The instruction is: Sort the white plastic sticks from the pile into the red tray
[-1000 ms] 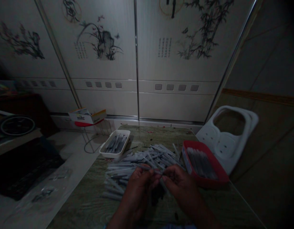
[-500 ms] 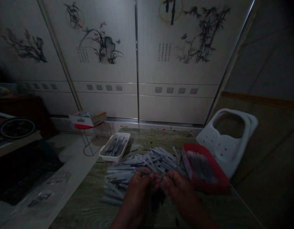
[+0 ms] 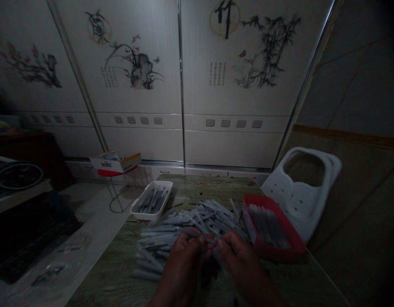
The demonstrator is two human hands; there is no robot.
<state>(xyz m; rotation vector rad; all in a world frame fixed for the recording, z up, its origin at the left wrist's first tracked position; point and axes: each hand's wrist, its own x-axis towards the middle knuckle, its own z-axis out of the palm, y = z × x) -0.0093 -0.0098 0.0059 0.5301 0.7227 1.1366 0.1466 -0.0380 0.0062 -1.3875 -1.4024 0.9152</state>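
My left hand [image 3: 183, 263] and my right hand [image 3: 241, 261] are close together above the near side of a table, fingers closed. Between them is a slim greyish pen [image 3: 192, 233], pinched in my left fingers, with my right fingertips at its other end. Dimness and blur hide its exact parts. Beneath and beyond the hands spreads a loose pile of pale, translucent pens [image 3: 207, 215]. Small dark pieces [image 3: 208, 273] lie below the hands, too dark to name.
A white tray [image 3: 146, 216] of dark-cored pens stands at the back left. To the right is a red box [image 3: 273, 254] with pale pens lined up inside. A white plastic chair [image 3: 299, 192] stands past the table [image 3: 114, 273]. An open carton [image 3: 115, 164] rests on a red stool.
The view has shifted slightly, so everything appears a little lower and further left. Both hands stay together at the pen, with only small finger movement.
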